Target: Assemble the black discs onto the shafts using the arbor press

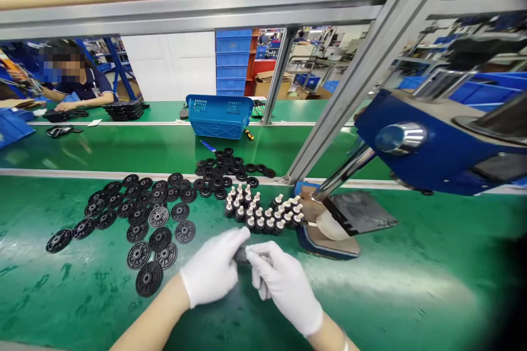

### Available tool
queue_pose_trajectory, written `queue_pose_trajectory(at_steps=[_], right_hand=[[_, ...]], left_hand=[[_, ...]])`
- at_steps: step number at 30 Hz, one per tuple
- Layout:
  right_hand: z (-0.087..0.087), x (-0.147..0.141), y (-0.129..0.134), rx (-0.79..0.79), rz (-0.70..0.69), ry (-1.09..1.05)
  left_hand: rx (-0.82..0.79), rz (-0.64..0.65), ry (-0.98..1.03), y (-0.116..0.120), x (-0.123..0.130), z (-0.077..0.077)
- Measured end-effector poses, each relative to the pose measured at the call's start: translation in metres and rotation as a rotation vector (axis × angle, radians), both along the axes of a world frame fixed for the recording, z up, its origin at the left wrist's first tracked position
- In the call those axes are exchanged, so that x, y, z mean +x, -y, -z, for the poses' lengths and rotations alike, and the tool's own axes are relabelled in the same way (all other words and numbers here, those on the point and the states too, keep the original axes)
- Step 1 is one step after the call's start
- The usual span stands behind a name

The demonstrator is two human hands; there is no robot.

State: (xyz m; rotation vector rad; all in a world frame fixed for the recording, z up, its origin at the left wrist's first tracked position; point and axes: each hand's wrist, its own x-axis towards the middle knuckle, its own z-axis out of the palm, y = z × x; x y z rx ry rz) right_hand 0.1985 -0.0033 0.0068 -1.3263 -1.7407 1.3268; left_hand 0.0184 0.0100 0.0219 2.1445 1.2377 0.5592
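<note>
White gloves cover both hands, which meet at the middle of the green bench. My left hand is closed around a small dark part, mostly hidden by the glove. Against the other end of that part, my right hand is closed in a pinch; what its fingertips hold is hidden. Just beyond stand several black pieces with white stems, upright in a cluster. Flat black spoked discs lie scattered to the left, some overlapping. Smaller black rings are heaped farther back.
A blue-headed press stands at the right on its base. A slanted metal post rises behind the parts. Across the bench are a blue basket, a blue pen-like tool and a seated co-worker.
</note>
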Motion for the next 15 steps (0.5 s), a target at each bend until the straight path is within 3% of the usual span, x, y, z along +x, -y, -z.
queue_pose_trajectory(at_steps=[1, 3, 6, 8, 11, 15], right_hand=[[-0.006, 0.002, 0.002, -0.129, 0.018, -0.094], [-0.011, 0.003, 0.002, -0.243, 0.055, -0.218], [-0.001, -0.001, 0.002, -0.197, 0.19, -0.362], [0.01, -0.006, 0.005, -0.131, 0.232, -0.388], [0.027, -0.014, 0.014, -0.165, 0.201, -0.4], [0.042, -0.011, 0.014, -0.218, 0.313, -0.54]], left_hand=[[-0.13, 0.003, 0.07, 0.01, 0.002, -0.002], [-0.345, -0.046, 0.197, 0.024, 0.008, -0.004], [-0.482, -0.172, 0.336, 0.031, 0.017, 0.004], [-0.464, -0.234, 0.358, 0.032, 0.026, 0.013], [-0.336, -0.26, 0.28, 0.034, 0.04, 0.023], [-0.303, -0.203, 0.147, 0.031, 0.034, 0.019]])
